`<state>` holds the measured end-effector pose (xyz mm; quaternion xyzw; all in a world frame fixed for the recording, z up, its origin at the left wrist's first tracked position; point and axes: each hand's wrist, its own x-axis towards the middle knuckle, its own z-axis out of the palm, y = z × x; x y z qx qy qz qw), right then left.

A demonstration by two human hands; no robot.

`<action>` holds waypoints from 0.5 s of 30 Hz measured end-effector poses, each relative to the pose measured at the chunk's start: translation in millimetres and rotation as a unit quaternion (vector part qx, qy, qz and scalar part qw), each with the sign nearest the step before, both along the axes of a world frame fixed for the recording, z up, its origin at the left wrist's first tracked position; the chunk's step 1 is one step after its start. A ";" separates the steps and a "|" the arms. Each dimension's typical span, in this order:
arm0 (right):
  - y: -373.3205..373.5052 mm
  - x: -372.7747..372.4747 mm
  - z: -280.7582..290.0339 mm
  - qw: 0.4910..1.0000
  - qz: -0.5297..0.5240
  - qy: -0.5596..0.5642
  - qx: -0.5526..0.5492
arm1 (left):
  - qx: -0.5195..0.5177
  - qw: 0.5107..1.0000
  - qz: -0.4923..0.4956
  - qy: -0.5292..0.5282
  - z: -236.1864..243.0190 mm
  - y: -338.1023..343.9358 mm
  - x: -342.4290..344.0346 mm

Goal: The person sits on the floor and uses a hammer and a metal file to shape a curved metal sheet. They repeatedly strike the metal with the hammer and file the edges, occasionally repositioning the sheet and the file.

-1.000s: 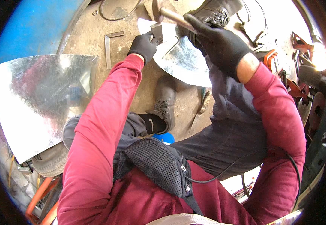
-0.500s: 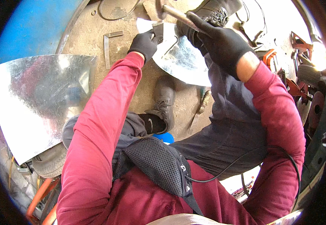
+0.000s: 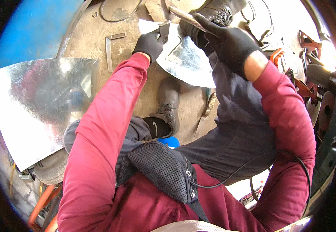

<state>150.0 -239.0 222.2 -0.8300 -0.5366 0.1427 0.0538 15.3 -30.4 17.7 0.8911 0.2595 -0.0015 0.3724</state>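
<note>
Latest change: the pale-handled hammer (image 3: 187, 17) had been shifted slightly upward in the view, its head blurred near the top rim; the small dark grey metal piece (image 3: 164, 29) had been moved a little rightward over the curved silver metal sheet (image 3: 191, 63).
Meaning for the work: only a fine adjustment was suggested; whether a blow was being readied or finished could not be told.
Left fingers: closed on the metal piece by the black-gloved left hand (image 3: 149, 42), near the sheet's upper left tip; actual contact with the sheet could not be confirmed.
Right fingers: wrapped round the hammer's handle by the black-gloved right hand (image 3: 229, 46), no gap being seen.
Curved sheet: laid on the tan floor (image 3: 189, 104), its rounded edge turned toward the black left boot (image 3: 168, 100).
Tight side: the sheet's right part was bordered by the dark right trouser leg (image 3: 231, 104) and black right boot (image 3: 224, 11).
Open room: more was offered leftward, where floor was seen around the thin metal square (image 3: 108, 50), before the large silver sheet (image 3: 40, 100) was reached.
</note>
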 end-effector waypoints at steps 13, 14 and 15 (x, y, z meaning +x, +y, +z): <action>-1.8 8.8 37.7 0.957 0.088 -0.068 0.268 | -0.024 0.999 0.029 0.019 -1.5 2.4 1.6; -7.5 7.5 13.5 0.949 0.092 -0.037 0.301 | -0.021 1.000 0.018 0.008 2.3 -2.9 6.4; -8.3 7.3 11.0 0.979 0.072 -0.018 0.189 | -0.016 1.000 0.015 0.015 0.9 -2.3 7.0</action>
